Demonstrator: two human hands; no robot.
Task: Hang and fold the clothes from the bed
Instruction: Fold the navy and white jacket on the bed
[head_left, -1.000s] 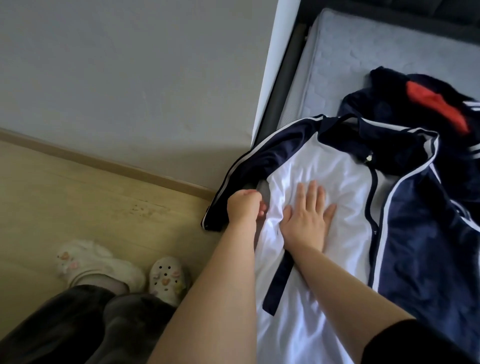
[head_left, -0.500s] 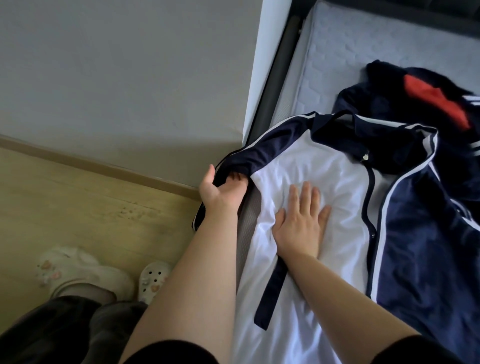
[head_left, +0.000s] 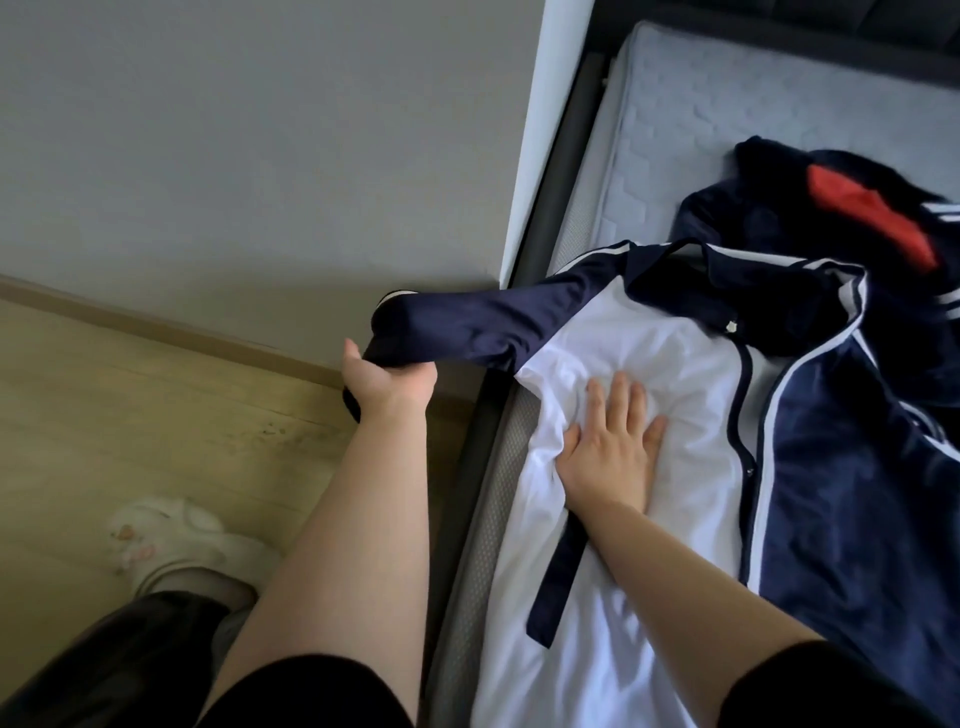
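Note:
A navy and white track jacket (head_left: 665, 358) lies spread on the bed's grey mattress (head_left: 727, 119), its zip running down the middle. My left hand (head_left: 387, 382) grips the jacket's navy sleeve (head_left: 467, 327) and holds it stretched out past the bed's left edge, over the floor. Flat on the white front panel rests my right hand (head_left: 608, 449), fingers straight and spread. A second navy garment with a red patch (head_left: 857, 213) is bunched behind the jacket at the far right.
The dark bed frame (head_left: 561, 208) runs along the mattress's left side, next to a grey wall (head_left: 260, 156). Wooden floor (head_left: 130, 405) lies to the left, with my feet in white slippers (head_left: 171, 540) close to the bed.
My left hand took hold of the navy sleeve and pulled it out to the left, off the bed's edge. My right hand stayed pressed on the white panel.

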